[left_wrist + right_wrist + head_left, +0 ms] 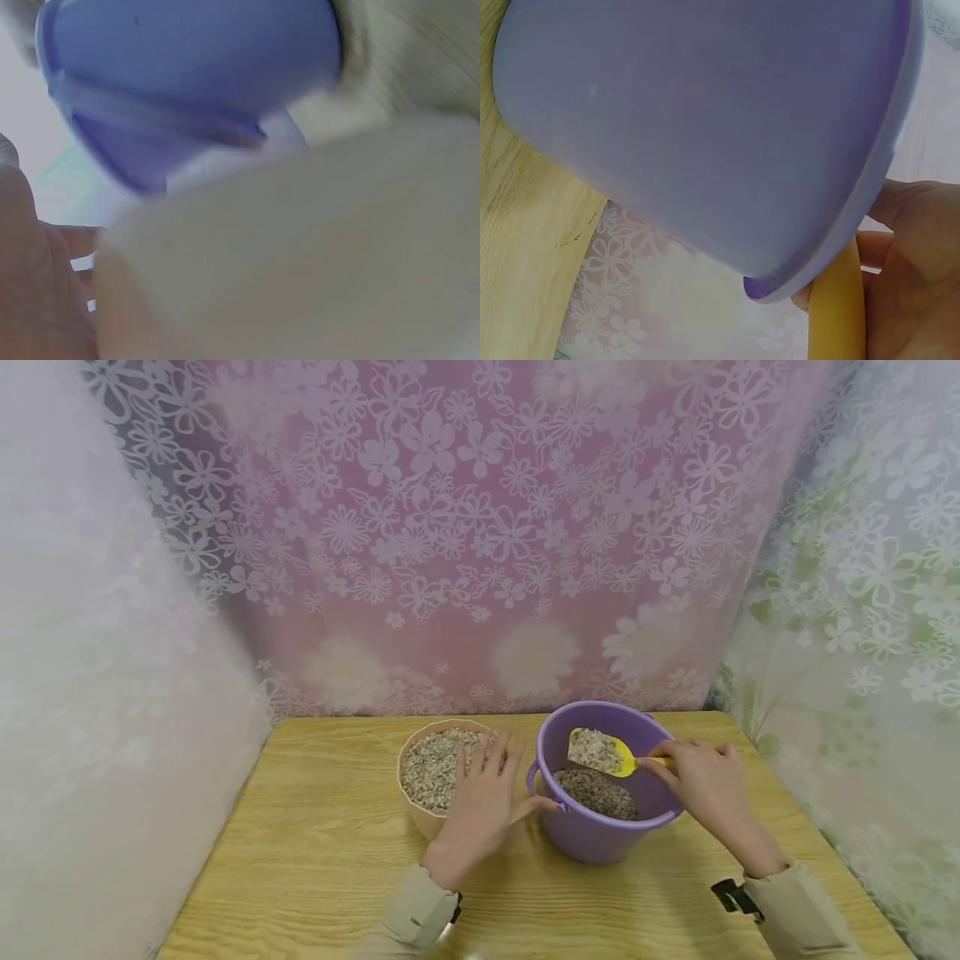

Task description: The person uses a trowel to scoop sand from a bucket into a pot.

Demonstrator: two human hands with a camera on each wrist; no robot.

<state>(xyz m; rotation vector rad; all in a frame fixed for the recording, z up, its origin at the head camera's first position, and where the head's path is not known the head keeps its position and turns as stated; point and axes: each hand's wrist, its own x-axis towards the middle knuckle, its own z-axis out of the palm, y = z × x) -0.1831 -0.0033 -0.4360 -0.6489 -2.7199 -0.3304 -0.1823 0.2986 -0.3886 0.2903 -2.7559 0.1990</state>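
In the head view my right hand (708, 785) grips the handle of a yellow scoop (625, 758), which holds a heap of pale grain-like bits. The scoop is over the mouth of a purple bucket (592, 839), with darker grain-like bits (596, 793) at its bottom. The right wrist view shows the yellow handle (837, 307) in that hand, beside the bucket's rim. My left hand (480, 806) has spread fingers over the right part of a beige bowl (426, 821) filled with similar bits (435, 768). Its thumb reaches to the bucket's rim; whether it touches cannot be told.
Both containers stand on a wood-grain table (322, 843), the bowl left of the bucket. Floral curtains hang behind (465, 568) and along both sides. A handle lug sticks out from the bucket's left side.
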